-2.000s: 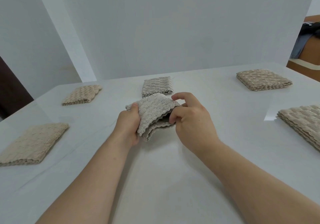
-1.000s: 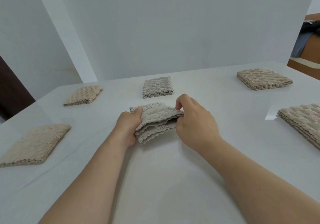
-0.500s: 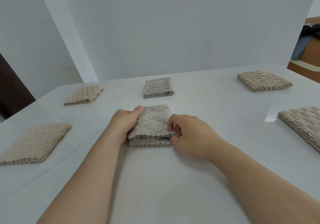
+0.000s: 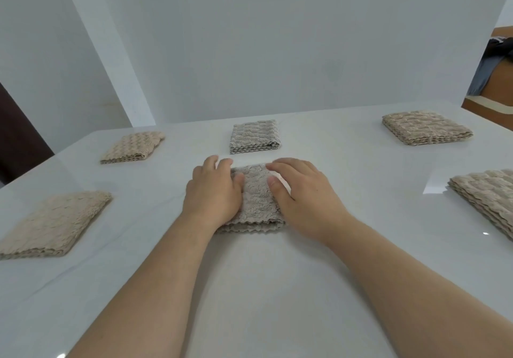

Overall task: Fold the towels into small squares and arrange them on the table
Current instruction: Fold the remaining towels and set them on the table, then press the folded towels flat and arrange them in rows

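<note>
A grey folded towel (image 4: 256, 199) lies as a small square in the middle of the white table (image 4: 263, 288). My left hand (image 4: 213, 191) rests flat on its left half, palm down, fingers spread. My right hand (image 4: 302, 194) lies flat on its right half. Neither hand grips the cloth. Five more folded towels lie around it: a grey one (image 4: 254, 136) just behind, a beige one (image 4: 133, 147) at the back left, a beige one (image 4: 55, 223) at the near left, a tan one (image 4: 426, 130) at the back right and a tan one (image 4: 488, 194) at the right edge.
A white wall (image 4: 277, 47) stands right behind the table's far edge. A dark doorway (image 4: 16, 135) shows at the left. Brown furniture with dark cloth (image 4: 497, 72) is at the far right.
The grey towel, held up and folded between both hands earlier, now lies flat on the table. Both hands have let go of its edges and moved on top, palms down.
</note>
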Tool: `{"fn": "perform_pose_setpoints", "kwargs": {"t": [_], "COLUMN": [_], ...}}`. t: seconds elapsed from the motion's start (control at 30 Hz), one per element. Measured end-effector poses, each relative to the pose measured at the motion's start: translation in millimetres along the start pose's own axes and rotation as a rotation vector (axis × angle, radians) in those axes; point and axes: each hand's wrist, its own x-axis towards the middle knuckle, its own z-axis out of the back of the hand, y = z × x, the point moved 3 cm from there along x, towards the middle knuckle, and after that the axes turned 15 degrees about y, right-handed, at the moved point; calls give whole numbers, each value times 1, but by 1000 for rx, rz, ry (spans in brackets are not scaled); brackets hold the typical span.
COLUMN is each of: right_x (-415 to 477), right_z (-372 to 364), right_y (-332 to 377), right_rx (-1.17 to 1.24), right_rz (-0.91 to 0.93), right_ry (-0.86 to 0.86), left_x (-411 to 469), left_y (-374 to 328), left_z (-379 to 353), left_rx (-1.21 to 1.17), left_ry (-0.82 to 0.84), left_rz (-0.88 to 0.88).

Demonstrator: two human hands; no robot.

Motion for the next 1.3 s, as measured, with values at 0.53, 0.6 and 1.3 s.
{"fn": "perform_pose_setpoints", "kwargs": {"t": [0.53,0.6,1.3], "right_x": [0,0,45], "right_z": [-28,-25,-17], "right_y": [-7,-7,1], "right_rx": [-168,-147,-380], "right_rz": [-220,-229,-89], "right_ry": [531,542,816], "left_x": [13,12,11], "left_y": [4,3,36], "left_z": [-26,-25,8], "left_rx": [59,66,308], "left_ry": [403,398,652], "left_rz": [-117,-129,-395]}}
